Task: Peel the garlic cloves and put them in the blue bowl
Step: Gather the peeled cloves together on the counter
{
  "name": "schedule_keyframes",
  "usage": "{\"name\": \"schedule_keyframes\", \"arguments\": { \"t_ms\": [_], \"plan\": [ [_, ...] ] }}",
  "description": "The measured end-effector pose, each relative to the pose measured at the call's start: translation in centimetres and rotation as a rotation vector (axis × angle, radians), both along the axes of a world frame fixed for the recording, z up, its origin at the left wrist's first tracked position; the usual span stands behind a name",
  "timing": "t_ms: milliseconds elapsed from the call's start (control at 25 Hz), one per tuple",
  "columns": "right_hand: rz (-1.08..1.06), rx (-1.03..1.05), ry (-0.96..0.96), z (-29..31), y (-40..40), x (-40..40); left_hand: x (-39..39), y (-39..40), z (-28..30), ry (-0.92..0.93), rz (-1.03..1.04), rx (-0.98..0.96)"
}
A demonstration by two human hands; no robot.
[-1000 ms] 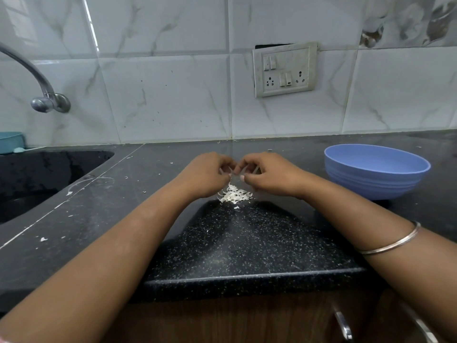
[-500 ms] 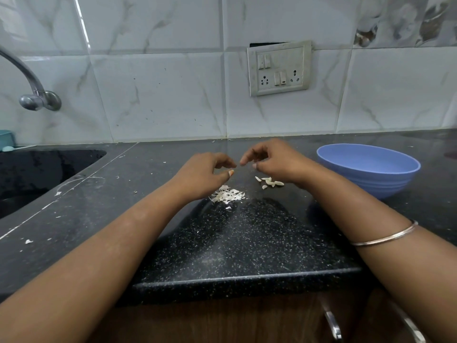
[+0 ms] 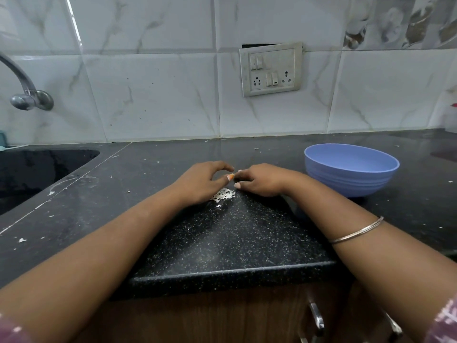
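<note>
Both hands are sitting lower than half a second ago, and the loose garlic cloves that were lying bare near the blue bowl (image 3: 351,169) are no longer showing, since the right hand (image 3: 262,180) is now covering that spot on the countertop (image 3: 222,238). That hand is lying palm down just beside the bowl, on its sink-ward side, with its fingers curled toward the counter; whether it is pinching a clove underneath I cannot tell, as the fingers are hiding whatever lies there. A thin metal bangle (image 3: 356,231) is circling the right forearm, nearer the counter's front edge than the bowl is.

The left hand (image 3: 201,184) is hovering a little farther from the bowl, its fingers loosely curved with thumb and forefinger apart in a narrow gap, gripping nothing visible. Its thumb tip is nearly meeting the right hand's fingertips. A small heap of white garlic peel (image 3: 223,194) is lying on the counter partly under the left hand, between the two wrists and well apart from the bowl.

The bowl is standing upright on the counter; its inside is not showing from this angle. Farther from the bowl, beyond the left arm, the sink (image 3: 37,174) and a tap (image 3: 27,95) are sitting at the edge of view, and a switch plate (image 3: 270,69) is hanging on the tiled wall behind.
</note>
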State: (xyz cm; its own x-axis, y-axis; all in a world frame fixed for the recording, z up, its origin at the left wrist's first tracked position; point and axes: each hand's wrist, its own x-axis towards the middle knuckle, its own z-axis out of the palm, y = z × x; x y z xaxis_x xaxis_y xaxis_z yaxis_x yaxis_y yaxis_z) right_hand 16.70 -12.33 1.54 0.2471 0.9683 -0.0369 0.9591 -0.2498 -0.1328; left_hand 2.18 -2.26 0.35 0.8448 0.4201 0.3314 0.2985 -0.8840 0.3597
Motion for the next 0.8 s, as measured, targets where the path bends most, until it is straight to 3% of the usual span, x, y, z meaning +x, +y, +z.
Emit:
{"name": "schedule_keyframes", "arguments": {
  "t_ms": [200,440,600,800],
  "plan": [
    [0.006,0.065,-0.092,1.6,-1.1,0.5,0.3,0.0,0.4,0.048,-0.006,0.031],
    [-0.012,-0.036,-0.119,2.1,-1.9,0.9,0.8,-0.3,1.5,0.045,0.015,0.011],
    [-0.052,0.073,-0.154,2.3,-1.8,0.6,2.5,-1.6,1.8,-0.061,0.043,-0.196],
    [-0.065,0.137,-0.165,2.1,-1.9,0.4,5.3,-3.7,2.5,-0.269,0.043,-0.724]
  ]
}}
